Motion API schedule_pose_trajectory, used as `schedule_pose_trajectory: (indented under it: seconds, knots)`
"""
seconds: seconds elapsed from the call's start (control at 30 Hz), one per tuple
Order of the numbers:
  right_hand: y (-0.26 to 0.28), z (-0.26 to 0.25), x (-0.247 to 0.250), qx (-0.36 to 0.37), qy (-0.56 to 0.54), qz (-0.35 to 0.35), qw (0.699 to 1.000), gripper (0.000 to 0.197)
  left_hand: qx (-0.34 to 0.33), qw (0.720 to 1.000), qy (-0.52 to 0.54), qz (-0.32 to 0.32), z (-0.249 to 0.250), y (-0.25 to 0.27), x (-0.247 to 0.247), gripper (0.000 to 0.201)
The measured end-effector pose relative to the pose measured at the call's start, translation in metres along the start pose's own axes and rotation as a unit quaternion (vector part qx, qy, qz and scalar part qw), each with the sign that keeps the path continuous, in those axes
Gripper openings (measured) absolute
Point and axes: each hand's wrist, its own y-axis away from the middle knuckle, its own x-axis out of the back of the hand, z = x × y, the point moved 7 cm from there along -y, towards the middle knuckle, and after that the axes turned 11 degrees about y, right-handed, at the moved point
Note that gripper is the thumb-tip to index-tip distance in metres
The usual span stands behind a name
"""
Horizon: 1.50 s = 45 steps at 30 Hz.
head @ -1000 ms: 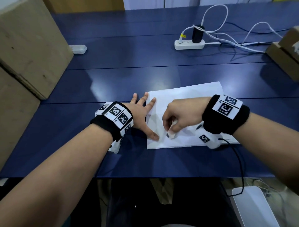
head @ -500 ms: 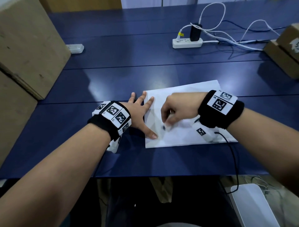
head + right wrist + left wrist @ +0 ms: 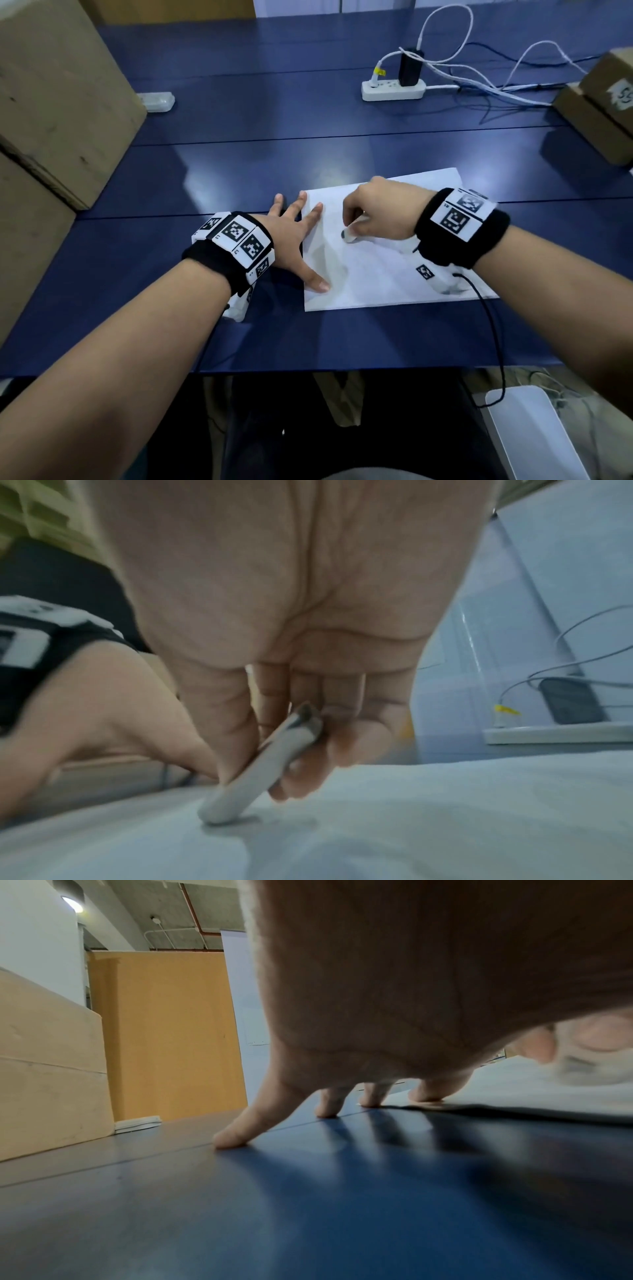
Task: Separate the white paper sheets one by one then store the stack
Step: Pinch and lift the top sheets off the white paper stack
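Observation:
A stack of white paper sheets (image 3: 387,277) lies flat on the blue table (image 3: 239,164). My left hand (image 3: 291,240) is spread flat at the stack's left edge, its thumb and index finger on the paper and the other fingertips (image 3: 232,1137) on the table. My right hand (image 3: 356,226) hovers over the sheet's left half and pinches a small white bar with a dark end (image 3: 349,236). In the right wrist view the bar (image 3: 260,775) is tilted, its lower end touching the paper (image 3: 445,818). The paper's edge (image 3: 514,1096) lies flat.
Large cardboard boxes (image 3: 51,102) stand at the left and smaller ones (image 3: 599,113) at the far right. A power strip (image 3: 394,90) with white cables lies at the back. A small white case (image 3: 156,101) sits by the left boxes. A white object (image 3: 531,435) lies below the table's front edge.
My right hand has drawn the white bar across the sheet, away from my body and from my left thumb. The left hand has stayed pressed on the paper's edge.

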Motion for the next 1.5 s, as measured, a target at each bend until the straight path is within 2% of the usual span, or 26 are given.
schedule_pose_trajectory:
  seconds: [0.03,0.07,0.13,0.17,0.2,0.27,0.37,0.43,0.5,0.6,0.63,0.67,0.8,0.83,0.87,0.97,1.0,1.07,1.17,1.23,1.37,1.43,1.5]
  knots:
    - [0.000,0.003,-0.001,-0.003,-0.002,-0.003,1.000,0.016,0.000,1.000,-0.002,0.000,0.000,0.000,0.000,0.150]
    - [0.002,0.000,-0.005,0.019,-0.009,-0.035,0.999,0.015,0.000,1.000,-0.004,0.001,0.001,0.001,0.001,0.150]
    - [0.015,-0.016,-0.021,0.073,-0.029,-0.149,0.986,0.018,0.001,1.000,-0.005,0.003,0.002,0.002,0.002,0.149]
    - [0.021,-0.022,-0.027,0.087,-0.037,-0.190,0.977,0.020,0.002,1.000,-0.005,0.003,0.002,0.002,0.002,0.149]
    - [0.024,-0.025,-0.029,0.092,-0.042,-0.199,0.975,0.020,0.003,1.000,-0.004,0.003,0.002,0.002,0.001,0.149]
    - [0.015,-0.020,-0.022,0.081,-0.034,-0.142,0.986,0.018,0.002,1.000,-0.001,0.003,0.001,0.000,0.001,0.150]
    - [-0.003,0.002,-0.004,-0.007,-0.021,-0.019,1.000,0.015,0.002,1.000,0.001,0.004,-0.001,0.000,0.000,0.151]
    - [-0.006,0.007,-0.001,-0.038,0.000,0.009,0.999,0.015,-0.001,1.000,0.003,0.006,-0.001,-0.001,0.000,0.151]
    - [-0.002,-0.002,-0.006,0.001,0.007,-0.020,1.000,0.012,0.000,1.000,0.003,0.004,-0.001,-0.001,0.000,0.152]
    - [0.013,-0.023,-0.022,0.077,-0.029,-0.159,0.984,0.018,0.003,1.000,0.001,0.003,0.000,-0.001,0.000,0.152]
    - [0.015,-0.024,-0.025,0.082,-0.038,-0.176,0.980,0.019,0.003,1.000,0.000,0.003,0.000,-0.001,0.000,0.152]
    - [0.013,-0.022,-0.024,0.077,-0.039,-0.164,0.983,0.019,0.003,1.000,0.001,0.003,-0.001,-0.002,-0.001,0.152]
    - [-0.004,0.000,-0.003,-0.002,-0.016,-0.018,1.000,0.018,0.001,1.000,0.004,0.002,-0.002,-0.002,-0.001,0.152]
    - [-0.004,0.002,-0.002,-0.008,-0.014,-0.011,1.000,0.017,0.001,1.000,0.004,0.002,-0.002,-0.001,-0.001,0.151]
    - [-0.003,0.000,-0.005,0.002,-0.019,-0.025,1.000,0.016,0.000,1.000,0.004,0.003,-0.001,-0.001,-0.001,0.151]
    - [0.012,-0.016,-0.020,0.047,-0.045,-0.129,0.989,0.015,0.000,1.000,0.003,0.002,0.001,-0.001,0.000,0.151]
    - [0.014,-0.018,-0.022,0.052,-0.051,-0.141,0.987,0.015,0.000,1.000,0.002,0.003,0.001,-0.001,0.000,0.150]
    - [0.007,-0.012,-0.014,0.033,-0.036,-0.088,0.995,0.015,0.002,1.000,0.003,0.002,0.001,0.000,0.000,0.150]
    - [-0.005,0.007,-0.001,-0.030,-0.014,0.002,0.999,0.016,-0.001,1.000,0.003,0.002,0.001,0.001,0.000,0.150]
    - [-0.004,0.006,-0.003,-0.015,-0.008,-0.009,1.000,0.015,-0.003,1.000,0.002,0.002,0.001,0.002,0.000,0.149]
    - [0.015,-0.016,-0.018,0.066,-0.029,-0.152,0.986,0.017,-0.001,1.000,0.001,-0.001,0.001,0.002,0.001,0.149]
    - [0.009,-0.009,-0.014,0.050,-0.027,-0.118,0.991,0.016,-0.001,1.000,0.002,-0.002,0.001,0.002,0.000,0.150]
    - [-0.003,0.007,-0.002,-0.004,-0.012,-0.035,0.999,0.016,-0.001,1.000,0.004,-0.001,0.001,0.002,0.001,0.150]
